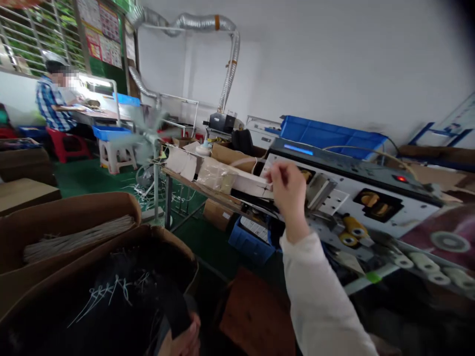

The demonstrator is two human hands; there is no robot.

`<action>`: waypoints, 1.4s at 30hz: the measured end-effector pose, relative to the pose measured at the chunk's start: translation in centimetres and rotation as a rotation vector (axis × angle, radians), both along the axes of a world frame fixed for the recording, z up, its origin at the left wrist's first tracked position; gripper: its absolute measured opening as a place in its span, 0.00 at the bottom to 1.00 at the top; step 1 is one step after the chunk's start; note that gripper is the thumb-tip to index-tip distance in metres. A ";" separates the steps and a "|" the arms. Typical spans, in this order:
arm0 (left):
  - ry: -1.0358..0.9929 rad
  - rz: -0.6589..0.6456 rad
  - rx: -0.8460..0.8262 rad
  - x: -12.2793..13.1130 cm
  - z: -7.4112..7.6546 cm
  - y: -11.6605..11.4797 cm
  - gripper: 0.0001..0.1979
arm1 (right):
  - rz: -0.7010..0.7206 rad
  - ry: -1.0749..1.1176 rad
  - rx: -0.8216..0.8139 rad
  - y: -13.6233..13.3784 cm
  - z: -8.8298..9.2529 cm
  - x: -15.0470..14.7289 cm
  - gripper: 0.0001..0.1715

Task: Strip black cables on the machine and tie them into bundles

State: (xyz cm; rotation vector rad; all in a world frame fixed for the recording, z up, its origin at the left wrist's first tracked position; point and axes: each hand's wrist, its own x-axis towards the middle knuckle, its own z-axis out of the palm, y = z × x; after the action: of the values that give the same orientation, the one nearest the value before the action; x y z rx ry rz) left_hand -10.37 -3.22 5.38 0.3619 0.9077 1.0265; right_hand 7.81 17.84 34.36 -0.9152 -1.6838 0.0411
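Observation:
My right hand (287,193) is raised at the left end of a wire-processing machine (334,183). Its fingers are curled into a pinch, and whatever sits between them is too small to make out. Just left of the fingertips runs a long pale tray (250,187), partly wrapped in clear plastic. Low in the view, my left hand (185,338) is closed around a dark, band-like bundle (175,304). That bundle lies against a cardboard box (181,249) full of black material, with thin white ties (107,289) on top.
Another cardboard box (122,205) holds pale strands. A fan (148,136) stands beyond the tray. Blue bins sit behind (330,136) and below the machine. Yellow rollers (351,230) stick out at its front. A co-worker (55,101) sits at a far table.

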 end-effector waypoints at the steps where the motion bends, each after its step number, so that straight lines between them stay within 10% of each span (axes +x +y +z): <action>1: -0.016 0.024 0.065 0.4 0.4 -0.1 0.18 | 0.066 0.058 -0.126 -2.4 -3.3 0.8 0.16; 6: -0.022 -0.037 0.239 3.5 3.0 0.4 0.23 | 0.223 0.330 -0.731 -11.7 -20.0 3.7 0.15; 10: -0.012 -0.208 0.231 7.3 2.8 1.2 0.25 | 0.216 0.536 -0.889 -17.0 -26.8 5.3 0.13; 16: 0.135 -0.490 0.212 12.5 -0.7 1.3 0.19 | 0.185 0.707 -0.930 -21.4 -28.4 8.9 0.10; 24: 0.340 -0.685 0.158 16.2 -4.6 -0.2 0.15 | 0.209 -0.253 -0.554 -21.5 -26.3 9.7 0.05; 28: 0.351 -0.728 0.134 16.2 -4.9 -0.4 0.21 | 0.262 -0.185 -0.587 -20.8 -26.2 10.3 0.03; 32: 0.155 -0.772 0.102 15.4 -4.3 -0.2 0.28 | 0.121 0.224 -0.923 -20.3 -29.9 13.5 0.11; 37: -0.056 -0.857 0.079 14.8 -4.0 0.1 0.29 | 0.628 0.445 -1.366 -19.5 -37.0 12.0 0.24; 42: -0.200 -0.893 0.027 14.6 -4.5 0.0 0.28 | 0.751 0.357 -1.388 -17.4 -39.0 7.0 0.25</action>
State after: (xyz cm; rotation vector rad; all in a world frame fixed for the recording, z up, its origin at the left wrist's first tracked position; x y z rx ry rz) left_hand 4.23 -3.18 0.91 0.6021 0.4576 0.2399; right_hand 14.84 0.48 -4.65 -1.0337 -1.4189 1.9303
